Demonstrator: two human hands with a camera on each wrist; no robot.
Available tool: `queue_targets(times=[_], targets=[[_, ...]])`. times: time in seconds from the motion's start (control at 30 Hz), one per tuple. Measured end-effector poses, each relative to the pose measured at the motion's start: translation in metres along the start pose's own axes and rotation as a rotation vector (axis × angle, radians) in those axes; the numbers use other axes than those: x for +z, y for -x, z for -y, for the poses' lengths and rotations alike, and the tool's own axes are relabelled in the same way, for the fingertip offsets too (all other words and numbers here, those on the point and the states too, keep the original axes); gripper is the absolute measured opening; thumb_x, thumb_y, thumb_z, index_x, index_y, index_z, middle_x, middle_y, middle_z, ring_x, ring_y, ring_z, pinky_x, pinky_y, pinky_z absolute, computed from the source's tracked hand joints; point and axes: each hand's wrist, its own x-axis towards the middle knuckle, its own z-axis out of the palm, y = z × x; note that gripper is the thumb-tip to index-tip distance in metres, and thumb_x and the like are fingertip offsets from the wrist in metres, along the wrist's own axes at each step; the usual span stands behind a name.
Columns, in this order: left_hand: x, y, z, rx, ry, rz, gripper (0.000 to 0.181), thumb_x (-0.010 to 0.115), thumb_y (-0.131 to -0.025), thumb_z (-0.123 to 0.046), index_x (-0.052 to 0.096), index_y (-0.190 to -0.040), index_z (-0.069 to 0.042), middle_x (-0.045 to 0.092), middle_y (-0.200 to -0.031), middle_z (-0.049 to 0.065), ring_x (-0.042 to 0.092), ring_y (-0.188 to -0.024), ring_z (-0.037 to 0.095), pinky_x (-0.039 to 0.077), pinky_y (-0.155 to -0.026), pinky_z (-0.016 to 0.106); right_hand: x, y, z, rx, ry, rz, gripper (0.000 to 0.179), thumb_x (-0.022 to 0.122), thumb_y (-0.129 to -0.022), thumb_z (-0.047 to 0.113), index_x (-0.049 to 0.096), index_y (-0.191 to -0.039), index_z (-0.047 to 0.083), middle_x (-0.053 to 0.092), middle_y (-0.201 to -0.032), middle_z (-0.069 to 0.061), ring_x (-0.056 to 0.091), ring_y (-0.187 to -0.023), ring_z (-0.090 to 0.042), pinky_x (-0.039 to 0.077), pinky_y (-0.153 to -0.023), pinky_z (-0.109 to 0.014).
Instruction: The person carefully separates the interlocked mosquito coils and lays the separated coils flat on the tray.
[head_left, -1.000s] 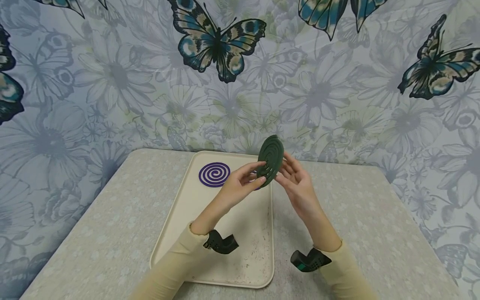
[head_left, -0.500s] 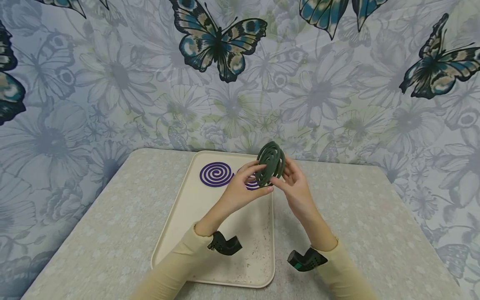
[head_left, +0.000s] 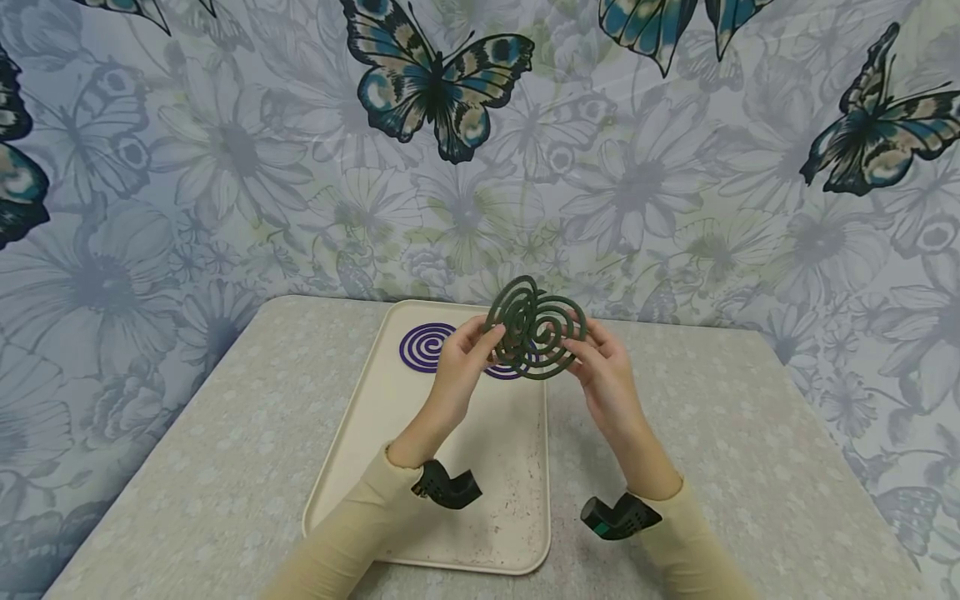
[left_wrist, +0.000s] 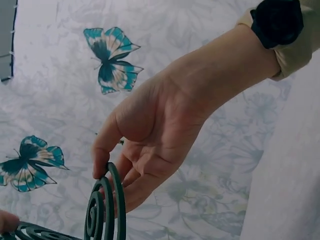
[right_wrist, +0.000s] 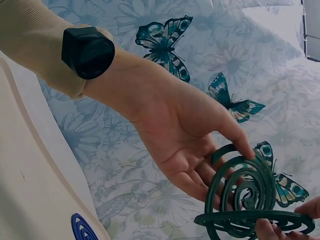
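Two green mosquito coils are held up in the head view, still tangled together and splayed apart like a V. My left hand pinches the left coil at its outer ring, thumb in front. With thumb and fingers, my right hand grips the outer edge of the right coil. In the left wrist view, the left thumb presses on the rings of a green coil seen nearly edge-on. The right wrist view shows the green coils crossing, one turned flat across the other.
Below the hands lies a cream tray, its front right part specked with brown crumbs. On its far end rests a purple coil, and another purple coil is partly hidden behind the green ones. The patterned table surrounds the tray; a butterfly-print backdrop stands behind.
The green coils, earlier held as one flat stack, have fanned apart into two spirals. The left hand has shifted slightly left and the right hand slightly right.
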Motion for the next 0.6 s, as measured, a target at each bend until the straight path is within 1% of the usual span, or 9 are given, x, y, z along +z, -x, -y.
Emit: queue_targets(times=[0.1, 0.2, 0.27, 0.33, 0.43, 0.5, 0.6], targets=[[-0.003, -0.003, 0.0, -0.011, 0.111, -0.033, 0.028, 0.049, -0.099, -0.017, 0.059, -0.117, 0.002, 0.071, -0.087, -0.004, 0.068, -0.077, 0.008, 0.058, -0.075, 0.027, -0.003, -0.002, 0.003, 0.035, -0.049, -0.025, 0.035, 0.04, -0.096, -0.005, 0.045, -0.13, -0.002, 0.062, -0.108, 0.0, 0.067, -0.096, -0.007, 0.057, -0.079, -0.023], [-0.007, -0.005, 0.0, -0.017, 0.163, -0.06, 0.026, 0.049, -0.099, -0.014, 0.057, -0.119, 0.0, 0.071, -0.079, -0.009, 0.068, -0.07, 0.006, 0.057, -0.07, 0.023, -0.006, -0.003, 0.006, 0.072, -0.088, -0.045, 0.037, 0.037, -0.096, -0.005, 0.041, -0.133, -0.002, 0.06, -0.113, 0.001, 0.067, -0.093, -0.007, 0.057, -0.076, -0.021], [-0.009, -0.005, 0.0, -0.014, 0.175, -0.064, 0.028, 0.05, -0.098, -0.01, 0.054, -0.124, 0.0, 0.07, -0.078, -0.01, 0.067, -0.068, 0.005, 0.057, -0.069, 0.022, -0.009, -0.004, 0.007, 0.082, -0.105, -0.035, 0.041, 0.035, -0.097, -0.005, 0.036, -0.138, -0.004, 0.059, -0.115, 0.001, 0.067, -0.093, -0.006, 0.056, -0.075, -0.02], [-0.01, -0.007, 0.003, -0.015, 0.182, -0.069, 0.035, 0.052, -0.097, -0.009, 0.049, -0.131, -0.002, 0.071, -0.079, -0.01, 0.067, -0.067, 0.005, 0.056, -0.07, 0.021, -0.01, -0.005, 0.007, 0.075, -0.12, -0.022, 0.044, 0.035, -0.098, -0.004, 0.031, -0.142, -0.005, 0.061, -0.113, 0.001, 0.067, -0.092, -0.007, 0.056, -0.075, -0.02], [-0.01, -0.008, 0.006, -0.013, 0.179, -0.095, 0.046, 0.054, -0.096, -0.007, 0.041, -0.14, -0.009, 0.071, -0.08, -0.01, 0.067, -0.067, 0.005, 0.057, -0.07, 0.022, -0.013, -0.006, 0.007, 0.056, -0.153, 0.0, 0.046, 0.036, -0.099, -0.004, 0.027, -0.144, -0.007, 0.065, -0.108, -0.002, 0.069, -0.094, -0.009, 0.057, -0.074, -0.02], [-0.01, -0.01, 0.008, -0.022, 0.172, -0.129, 0.05, 0.057, -0.094, -0.007, 0.041, -0.141, -0.014, 0.071, -0.08, -0.01, 0.067, -0.068, 0.005, 0.057, -0.07, 0.021, -0.013, -0.007, 0.005, 0.048, -0.164, -0.001, 0.046, 0.037, -0.099, -0.004, 0.027, -0.144, -0.007, 0.067, -0.105, -0.003, 0.07, -0.094, -0.01, 0.057, -0.074, -0.02], [-0.01, -0.01, 0.01, -0.03, 0.168, -0.16, 0.049, 0.059, -0.092, -0.005, 0.045, -0.138, -0.017, 0.072, -0.081, -0.008, 0.068, -0.069, 0.005, 0.058, -0.069, 0.022, -0.014, -0.008, 0.004, 0.039, -0.152, -0.009, 0.046, 0.038, -0.099, -0.003, 0.028, -0.144, -0.008, 0.068, -0.104, -0.004, 0.07, -0.094, -0.01, 0.057, -0.074, -0.02]])
